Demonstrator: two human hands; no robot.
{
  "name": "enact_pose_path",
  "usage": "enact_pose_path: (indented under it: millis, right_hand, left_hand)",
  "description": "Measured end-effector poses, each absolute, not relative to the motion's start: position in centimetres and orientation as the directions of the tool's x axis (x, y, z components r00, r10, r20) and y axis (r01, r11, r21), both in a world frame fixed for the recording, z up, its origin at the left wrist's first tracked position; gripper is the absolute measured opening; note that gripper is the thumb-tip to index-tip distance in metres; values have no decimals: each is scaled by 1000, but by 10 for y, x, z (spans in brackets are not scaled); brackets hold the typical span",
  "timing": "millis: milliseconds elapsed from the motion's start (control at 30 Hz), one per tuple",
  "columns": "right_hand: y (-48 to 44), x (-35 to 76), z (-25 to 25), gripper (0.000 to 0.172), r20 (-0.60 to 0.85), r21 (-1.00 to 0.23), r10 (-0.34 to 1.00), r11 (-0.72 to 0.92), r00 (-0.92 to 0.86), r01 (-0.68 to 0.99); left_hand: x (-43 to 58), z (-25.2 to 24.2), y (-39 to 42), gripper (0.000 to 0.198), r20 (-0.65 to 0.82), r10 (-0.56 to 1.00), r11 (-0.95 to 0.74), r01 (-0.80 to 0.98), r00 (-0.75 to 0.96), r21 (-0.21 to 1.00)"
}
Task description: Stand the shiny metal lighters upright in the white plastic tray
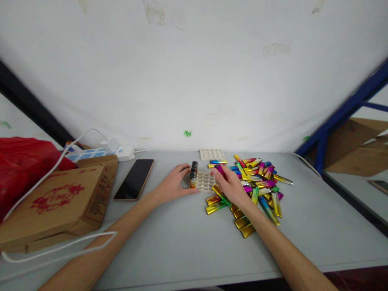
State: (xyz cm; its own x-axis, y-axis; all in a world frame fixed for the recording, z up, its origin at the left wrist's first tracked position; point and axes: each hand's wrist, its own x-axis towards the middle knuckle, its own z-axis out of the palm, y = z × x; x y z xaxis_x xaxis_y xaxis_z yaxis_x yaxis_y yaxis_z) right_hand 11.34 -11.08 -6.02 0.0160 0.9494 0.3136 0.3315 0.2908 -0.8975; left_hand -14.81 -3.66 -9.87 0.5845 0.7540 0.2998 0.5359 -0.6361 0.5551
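Note:
My left hand (173, 186) is curved around the left end of a pale tray (206, 181) with rows of round hollows. Its thumb lies at the near corner and its fingers at the far one. Along that left edge, several lighters (194, 173) stand upright in a row, black tops up. My right hand (232, 186) is closed on a purple lighter (220, 170), held above the tray's right side. Under and around the right hand lies a loose heap of shiny multicoloured lighters (268, 194), many with gold ends.
Behind, against the wall, lies a second pale tray (211, 154). At left are a phone (135, 179), a cardboard box (65, 198), a red bag (27, 169), a power strip (125, 152) and a white cable (60, 247). A blue metal frame (321, 151) stands at right.

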Motion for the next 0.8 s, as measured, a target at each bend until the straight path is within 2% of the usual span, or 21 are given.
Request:
enact_pose_path:
  millis: [233, 600, 800]
  right_hand:
    - [-115, 111, -52, 66, 333, -840, 942, 270, 53, 471]
    - [-123, 102, -51, 46, 427, -770, 898, 298, 109, 565]
    - [-123, 103, -52, 50, 446, -741, 892, 320, 77, 590]
  left_hand:
    - [-148, -99, -39, 77, 322, 753, -642, 532, 574, 552]
    - [-148, -101, -40, 78, 324, 754, -642, 535, 572, 549]
    - [-147, -100, -40, 78, 320, 752, -641, 528, 576, 556]
